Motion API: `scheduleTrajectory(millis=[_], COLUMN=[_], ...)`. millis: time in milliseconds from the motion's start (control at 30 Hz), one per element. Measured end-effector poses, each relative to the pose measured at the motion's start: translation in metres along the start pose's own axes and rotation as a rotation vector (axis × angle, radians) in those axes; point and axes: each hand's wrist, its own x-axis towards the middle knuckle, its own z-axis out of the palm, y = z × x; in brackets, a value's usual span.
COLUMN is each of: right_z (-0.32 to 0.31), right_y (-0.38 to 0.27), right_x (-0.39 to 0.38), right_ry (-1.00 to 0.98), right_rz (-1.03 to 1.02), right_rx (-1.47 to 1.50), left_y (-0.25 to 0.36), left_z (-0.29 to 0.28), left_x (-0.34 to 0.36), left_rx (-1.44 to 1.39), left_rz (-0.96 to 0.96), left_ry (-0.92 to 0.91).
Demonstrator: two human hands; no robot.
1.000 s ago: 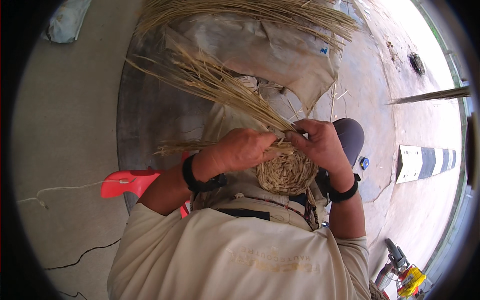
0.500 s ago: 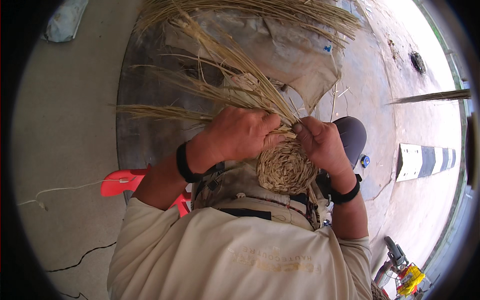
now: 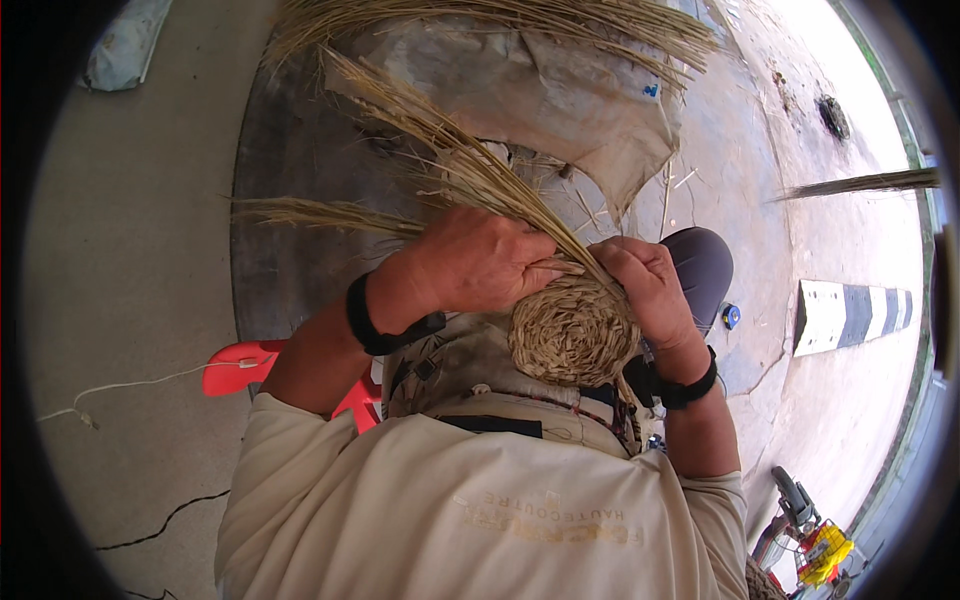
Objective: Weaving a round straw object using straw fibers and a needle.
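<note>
A round woven straw mat (image 3: 572, 332), coiled from a braid, rests at my lap. At its far edge my left hand (image 3: 480, 258) is closed, pinching straw strands between thumb and fingers. My right hand (image 3: 647, 280) grips the mat's right edge where a long bundle of straw (image 3: 470, 150) joins it; its thumb presses on the strands. The bundle slants away to the far left. A second straw bunch (image 3: 320, 213) sticks out leftward from behind my left hand, its inner end hidden by that hand.
A pile of loose straw (image 3: 490, 15) lies at the far side, beside a crumpled tan cloth (image 3: 530, 90). A red plastic seat (image 3: 240, 367) is at my left. To the right are a blue tape measure (image 3: 731, 317), a black-and-white striped board (image 3: 850, 318) and another straw bundle (image 3: 865, 184).
The fanned-out straw strands have drawn together into one tighter bundle slanting far left. The mat's face shows more fully, and both hands remain at its far edge.
</note>
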Motion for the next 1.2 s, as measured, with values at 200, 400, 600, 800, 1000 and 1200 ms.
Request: scheduleTrajectory(millis=[200,400,600,800,1000,1200], right_z=[0.0,0.0,0.003,0.005,0.004,0.001], right_y=[-0.004,-0.008,-0.009,-0.008,-0.004,-0.003], right_x=[-0.006,-0.008,-0.013,-0.019,-0.02,-0.016], right_ry=[-0.06,-0.078,-0.008,-0.018,-0.036,-0.017], right_rz=[0.006,-0.041,-0.133,-0.104,-0.123,-0.174], right_rx=[-0.046,-0.132,-0.185,-0.129,-0.272,-0.43], left_y=[0.002,0.007,0.012,0.019,0.024,0.032], left_z=[-0.001,0.003,0.005,0.018,0.037,0.001], left_x=[0.002,0.0,0.002,-0.004,-0.021,-0.071], left_rx=[-0.07,-0.1,-0.076,-0.049,0.086,0.29], left_rz=[-0.023,-0.028,-0.033,-0.076,-0.097,-0.186], left_ry=[-0.026,0.028,0.031,0.142,0.325,0.303])
